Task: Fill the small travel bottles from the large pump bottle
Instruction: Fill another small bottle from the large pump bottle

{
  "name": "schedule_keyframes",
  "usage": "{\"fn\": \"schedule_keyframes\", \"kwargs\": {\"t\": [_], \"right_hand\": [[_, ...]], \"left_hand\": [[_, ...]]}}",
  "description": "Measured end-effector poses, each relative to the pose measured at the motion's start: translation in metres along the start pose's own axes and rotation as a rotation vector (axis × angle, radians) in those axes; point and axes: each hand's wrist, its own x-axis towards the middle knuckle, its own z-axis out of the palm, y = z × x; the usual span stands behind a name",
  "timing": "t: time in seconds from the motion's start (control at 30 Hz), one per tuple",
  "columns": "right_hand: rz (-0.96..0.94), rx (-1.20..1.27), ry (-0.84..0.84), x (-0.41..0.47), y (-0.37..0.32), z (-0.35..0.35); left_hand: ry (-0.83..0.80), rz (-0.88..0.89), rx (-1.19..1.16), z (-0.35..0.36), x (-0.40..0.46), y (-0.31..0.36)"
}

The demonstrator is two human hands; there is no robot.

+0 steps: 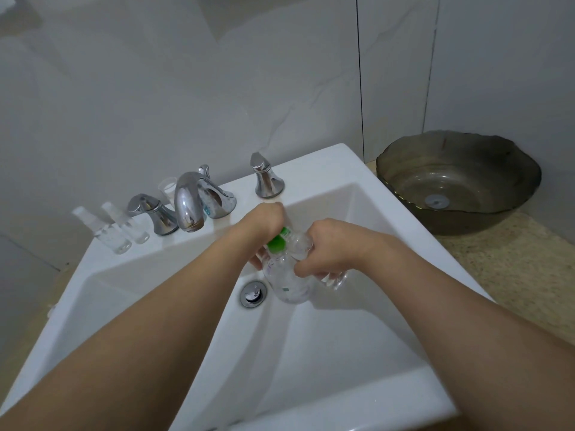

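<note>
The location is a bathroom, identified by a white rectangular washbasin (311, 169) mounted against a grey tiled wall (186, 88). A chrome spout (186, 202) with two chrome tap handles stands on the rear ledge of the washbasin. A dark glass vessel basin (460, 181) sits on a speckled stone counter (513, 259) to the right of the washbasin.

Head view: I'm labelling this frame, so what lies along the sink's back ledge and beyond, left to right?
Two small spray bottles → left tap handle → spout → right tap handle → dark glass bowl on the counter.
</note>
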Motion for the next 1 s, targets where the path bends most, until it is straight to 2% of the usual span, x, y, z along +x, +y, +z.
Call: {"fn": "schedule_keyframes", "kwargs": {"t": [0.13, 0.4, 0.53, 0.83, 1.0], "right_hand": [[0.025, -0.023, -0.016, 0.000, 0.000, 0.001], [0.035, -0.017, -0.027, 0.001, 0.000, 0.001], [0.030, -0.021, -0.023, 0.001, -0.001, 0.001], [-0.018, -0.001, 0.052, 0.002, -0.001, 0.000], [-0.015, -0.018, 0.056, 0.002, -0.001, -0.001]], "left_hand": [[0.080, 0.028, 0.001, 0.005, 0.000, -0.001], [0.081, 0.037, 0.012, 0.005, -0.001, -0.001], [0.049, 0.007, -0.015, 0.004, 0.001, -0.002], [-0.134, -0.075, -0.102, -0.011, -0.003, 0.001], [-0.093, -0.060, -0.050, -0.010, -0.006, 0.006]]}}
